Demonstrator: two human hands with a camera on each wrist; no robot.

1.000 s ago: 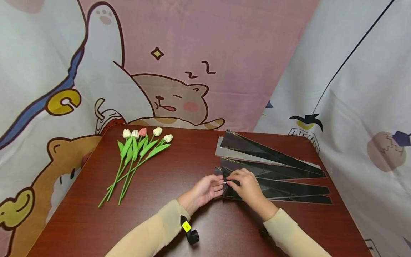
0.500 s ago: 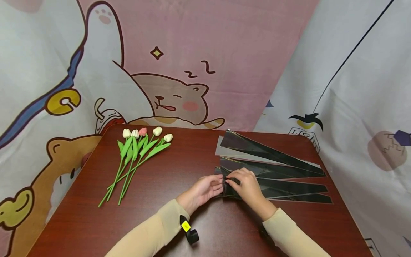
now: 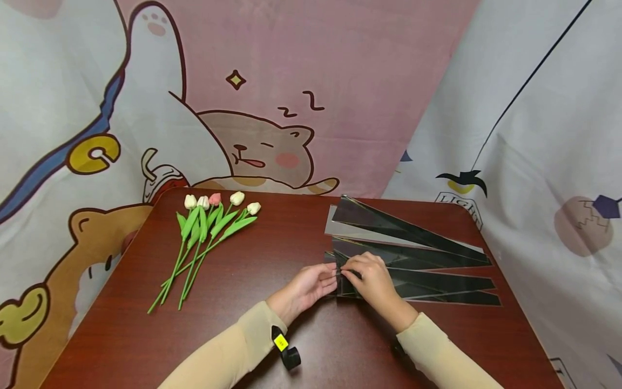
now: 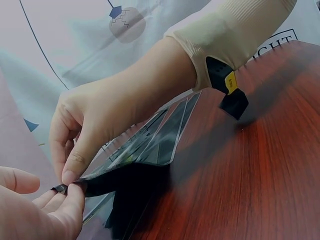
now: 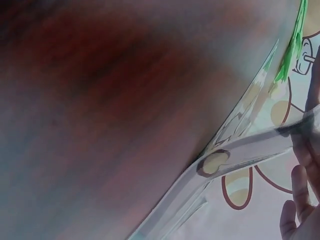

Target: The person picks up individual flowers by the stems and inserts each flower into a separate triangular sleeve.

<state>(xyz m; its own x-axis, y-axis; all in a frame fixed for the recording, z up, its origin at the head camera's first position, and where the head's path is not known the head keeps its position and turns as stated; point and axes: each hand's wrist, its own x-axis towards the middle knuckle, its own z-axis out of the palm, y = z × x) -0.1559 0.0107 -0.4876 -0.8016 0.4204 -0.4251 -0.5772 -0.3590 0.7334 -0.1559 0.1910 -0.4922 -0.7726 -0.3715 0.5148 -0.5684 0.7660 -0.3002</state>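
In the head view my right hand (image 3: pixel 373 278) pinches the near end of a dark see-through plastic sleeve (image 3: pixel 347 290) between thumb and fingertips. My left hand (image 3: pixel 311 286) lies palm up to the left of it, its fingers extended against the sleeve's edge. From the left wrist view, the right thumb and fingers meet at the lifted edge, right above the left fingertips (image 4: pixel 75 192); the dark sleeve (image 4: pixel 135 180) hangs below. The left thumb stands apart. In the right wrist view the clear film (image 5: pixel 245 145) curves toward the left hand (image 5: pixel 302 210), and its far part is hidden.
More dark tapered sleeves (image 3: pixel 384 220) lie fanned on the right of the brown table (image 3: pixel 233 346), over a pale sheet (image 3: pixel 335 229). Several artificial tulips (image 3: pixel 191 224), white and pink, lie on the left. A patterned cloth (image 3: pixel 340 81) hangs behind.
The right fingers shift the pinched sleeve edge slightly beside the left fingertips. The left hand stays nearly still; tulips and other sleeves keep their places.
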